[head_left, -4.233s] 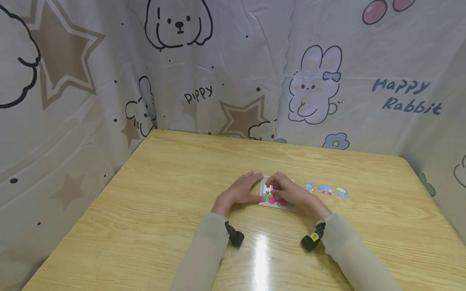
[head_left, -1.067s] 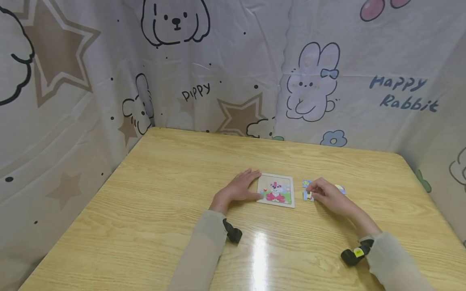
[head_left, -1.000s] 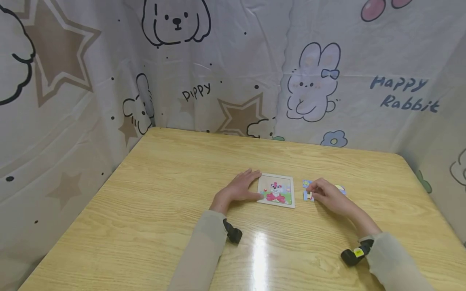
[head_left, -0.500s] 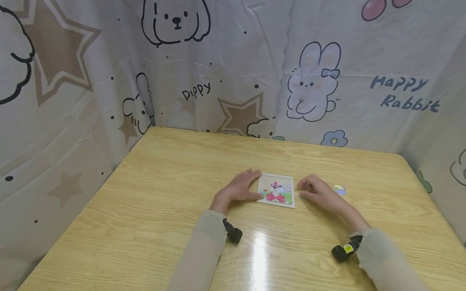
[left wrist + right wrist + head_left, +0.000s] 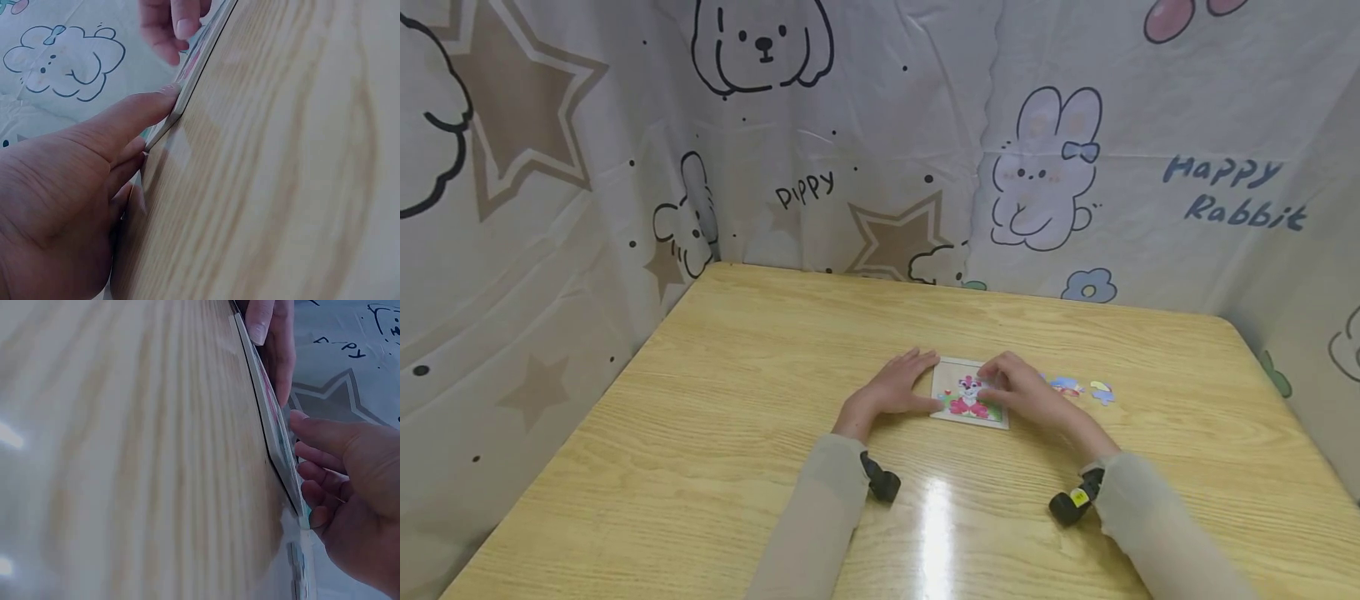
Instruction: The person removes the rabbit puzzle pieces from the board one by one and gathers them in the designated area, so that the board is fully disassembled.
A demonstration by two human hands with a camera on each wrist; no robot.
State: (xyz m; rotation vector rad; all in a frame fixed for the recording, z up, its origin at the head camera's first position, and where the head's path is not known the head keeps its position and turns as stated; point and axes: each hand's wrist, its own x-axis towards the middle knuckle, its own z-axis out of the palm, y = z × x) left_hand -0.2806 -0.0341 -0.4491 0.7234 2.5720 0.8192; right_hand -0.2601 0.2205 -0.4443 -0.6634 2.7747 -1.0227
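A small square puzzle board (image 5: 966, 422) with a pale frame lies mid-table, showing a pink and white cartoon animal. Along its left side rests my left hand (image 5: 895, 386), the fingers stretched toward the top corner and the thumb on the lower left edge. In the left wrist view that thumb (image 5: 140, 115) lies on the frame's rim. My right hand (image 5: 1026, 392) is over the board's right part, thumb and index finger brought together in a pinch at the picture. The puzzle piece between these fingertips is mostly hidden by them.
Loose puzzle pieces lie right of the board: a blue and red one (image 5: 1066, 386) and a blue and yellow one (image 5: 1102, 392). A bit of another shows beside the right hand. A printed curtain (image 5: 880, 167) borders the wooden table (image 5: 790, 333).
My right hand has gone from the loose pieces leftward onto the board with a puzzle piece, uncovering the blue and red piece. My left hand has kept its place at the board's left edge.
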